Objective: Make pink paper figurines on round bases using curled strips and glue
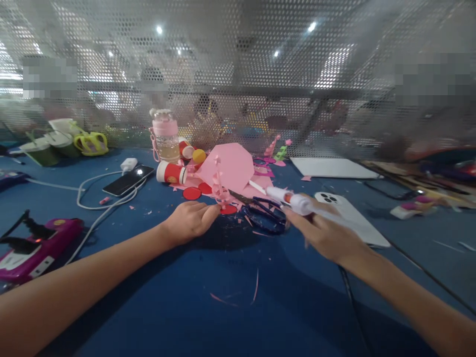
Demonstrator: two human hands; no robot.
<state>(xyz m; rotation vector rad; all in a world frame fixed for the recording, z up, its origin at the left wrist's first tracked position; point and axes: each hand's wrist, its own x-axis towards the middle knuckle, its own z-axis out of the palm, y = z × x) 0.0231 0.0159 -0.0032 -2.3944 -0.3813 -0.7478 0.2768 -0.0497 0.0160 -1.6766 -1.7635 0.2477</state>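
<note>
White glue stick (288,198), orange band, in right hand (327,233).

A white glue stick (293,200) was gripped in the right hand (327,233). A pink paper piece (220,191) was pinched by the left hand (189,220) beside scissors (262,210).

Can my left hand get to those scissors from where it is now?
Probably yes: the left hand rests just beside the scissors, with only paper scraps between them on the table.
</note>
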